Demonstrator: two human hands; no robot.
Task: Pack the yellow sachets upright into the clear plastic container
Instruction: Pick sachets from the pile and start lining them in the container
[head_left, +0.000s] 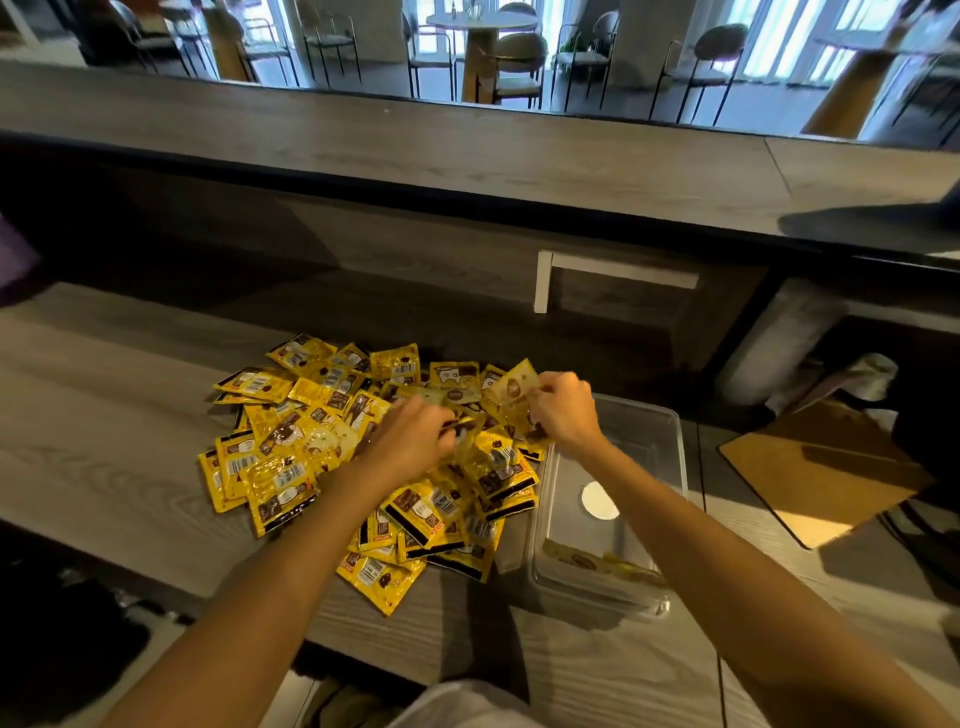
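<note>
Head view: right hand (563, 415) grip pinches a lifted yellow foil sachet (514, 387) near the clear plastic container (670, 447); left hand (415, 441) grip closes on heaped sachets, likely gathering a batch.

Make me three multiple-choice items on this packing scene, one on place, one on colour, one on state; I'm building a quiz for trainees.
1. Where is the clear container relative to the pile of sachets?
A. To its right
B. To its left
C. Under it

2. What colour are the sachets mainly?
A. Red
B. Yellow
C. Green

3. How full is the container?
A. Packed to the rim
B. Half full
C. Nearly empty

Answers:
1 A, the container sits on the counter right of the pile.
2 B, the wrappers are yellow with dark print.
3 C, only a few sachets show at its near end, while the right hand holds one sachet above the pile.
</note>
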